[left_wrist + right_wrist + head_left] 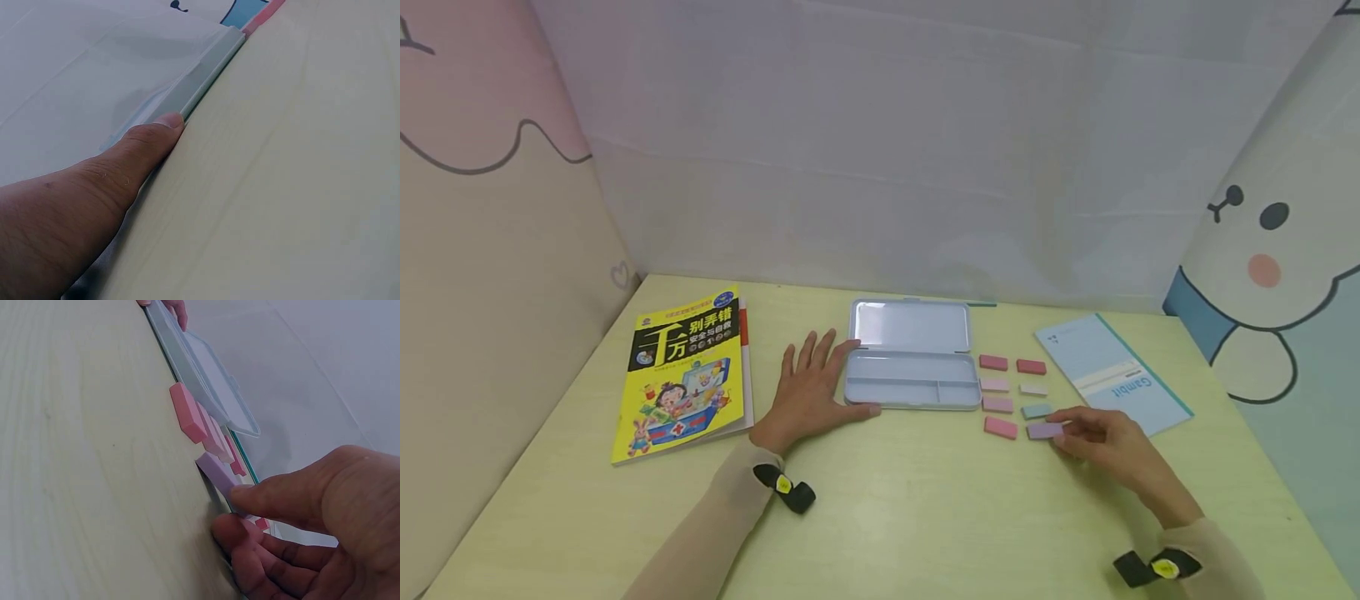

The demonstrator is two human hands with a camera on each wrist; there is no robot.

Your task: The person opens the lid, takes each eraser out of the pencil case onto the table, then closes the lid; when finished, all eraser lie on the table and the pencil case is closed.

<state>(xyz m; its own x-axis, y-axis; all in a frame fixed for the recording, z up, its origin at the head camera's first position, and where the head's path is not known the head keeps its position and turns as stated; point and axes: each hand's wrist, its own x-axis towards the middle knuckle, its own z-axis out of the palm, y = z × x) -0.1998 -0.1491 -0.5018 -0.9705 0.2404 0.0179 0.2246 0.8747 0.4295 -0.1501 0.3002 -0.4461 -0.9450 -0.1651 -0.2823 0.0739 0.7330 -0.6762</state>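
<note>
My right hand pinches a small purple block between thumb and fingers; in the right wrist view the block tilts over the table, its near end behind the thumb. Beside it lie two columns of small blocks, including a blue-green block, a pink block and a red block. An opened pale blue pencil case with a divided tray stands to their left. My left hand spreads at its left end, thumb along the front edge, index fingertip near the hinge.
A yellow picture book lies at the left on top of another book. At the right is a light blue notebook, angled behind my right hand. A thin green strip lies behind the case. Fabric-like walls surround the table.
</note>
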